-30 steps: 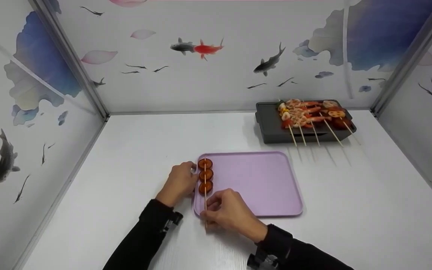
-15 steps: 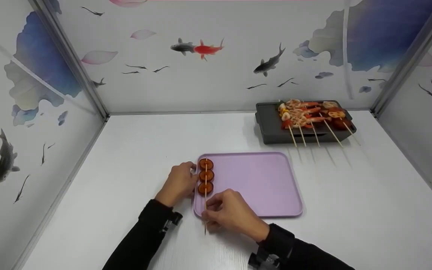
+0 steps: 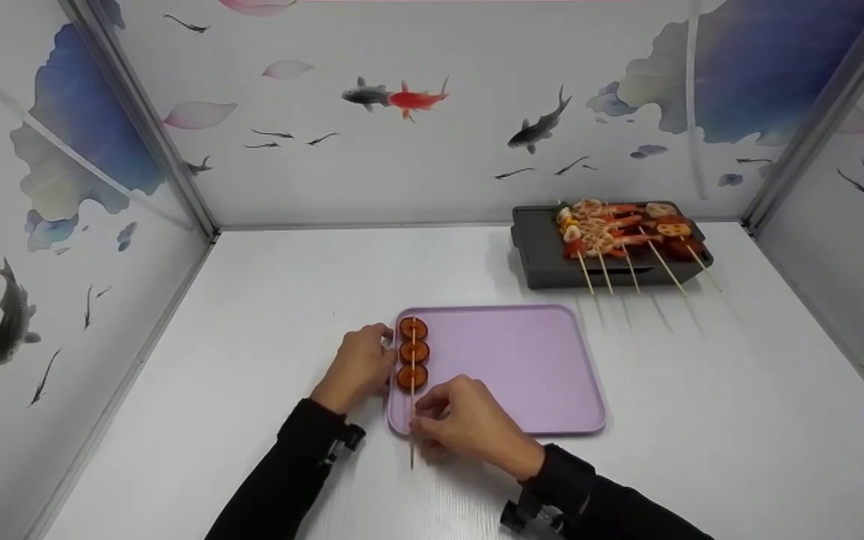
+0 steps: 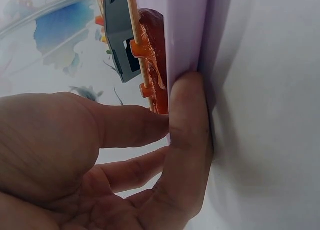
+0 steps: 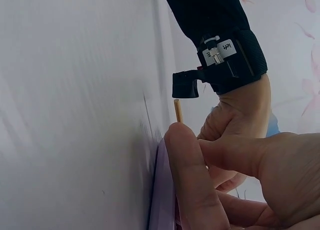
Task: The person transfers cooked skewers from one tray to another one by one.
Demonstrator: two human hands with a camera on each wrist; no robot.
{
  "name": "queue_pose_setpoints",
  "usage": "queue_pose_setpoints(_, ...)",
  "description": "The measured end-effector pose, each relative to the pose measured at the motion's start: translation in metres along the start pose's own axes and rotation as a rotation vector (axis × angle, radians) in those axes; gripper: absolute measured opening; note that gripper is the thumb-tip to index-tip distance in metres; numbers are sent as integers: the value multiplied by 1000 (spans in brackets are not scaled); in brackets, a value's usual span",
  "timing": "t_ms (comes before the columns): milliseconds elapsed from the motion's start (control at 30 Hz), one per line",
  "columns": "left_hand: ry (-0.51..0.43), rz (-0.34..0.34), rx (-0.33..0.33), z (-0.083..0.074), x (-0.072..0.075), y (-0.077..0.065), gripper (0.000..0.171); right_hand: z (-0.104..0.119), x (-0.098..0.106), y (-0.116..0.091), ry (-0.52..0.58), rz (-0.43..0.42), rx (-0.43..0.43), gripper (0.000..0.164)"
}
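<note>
A skewer (image 3: 412, 352) of three round, dark-rimmed orange-brown slices lies lengthwise along the left side of a lilac tray (image 3: 507, 367). Its bare stick runs over the tray's front rim, the end poking out toward me. My right hand (image 3: 469, 420) has thumb and index finger at that stick, just past the rim; in the right wrist view the stick's tip (image 5: 178, 110) shows beyond the index finger. My left hand (image 3: 361, 367) grips the tray's left edge, thumb at the rim and index finger (image 4: 189, 120) against the outer wall.
A dark grey grill (image 3: 541, 255) stands at the back right against the wall. Several food skewers (image 3: 612, 229) lie on it with their sticks jutting forward. White panels printed with fish and lotus leaves border the white table (image 3: 274, 300) at the back and sides.
My right hand has shifted slightly right, its fingertips now at the stick's right side. The skewer has edged a little right and toward me. My left hand has stayed in place.
</note>
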State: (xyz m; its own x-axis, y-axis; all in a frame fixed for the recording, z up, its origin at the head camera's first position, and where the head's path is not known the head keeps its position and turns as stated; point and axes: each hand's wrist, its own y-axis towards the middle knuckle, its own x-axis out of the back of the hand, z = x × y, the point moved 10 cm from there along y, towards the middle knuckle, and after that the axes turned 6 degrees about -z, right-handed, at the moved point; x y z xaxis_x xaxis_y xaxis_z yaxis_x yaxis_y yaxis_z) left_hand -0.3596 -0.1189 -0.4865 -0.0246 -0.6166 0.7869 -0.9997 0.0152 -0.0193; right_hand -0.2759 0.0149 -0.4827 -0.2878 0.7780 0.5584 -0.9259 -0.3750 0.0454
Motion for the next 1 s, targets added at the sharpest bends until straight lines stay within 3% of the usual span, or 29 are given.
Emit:
queue_pose_setpoints(167,17,-26,-25,-2,3,0,34,1,5,0,-14,-13,9,20)
queue_pose_setpoints(400,54,-51,-35,-3,6,1,33,-4,10,-1,95,16,-49,22)
queue_pose_setpoints(600,45,-36,-16,-1,4,1,34,5,26,2,-36,-32,42,24)
queue_pose_setpoints(1000,-9,-8,22,2,0,2,34,17,49,3,-139,-107,182,26)
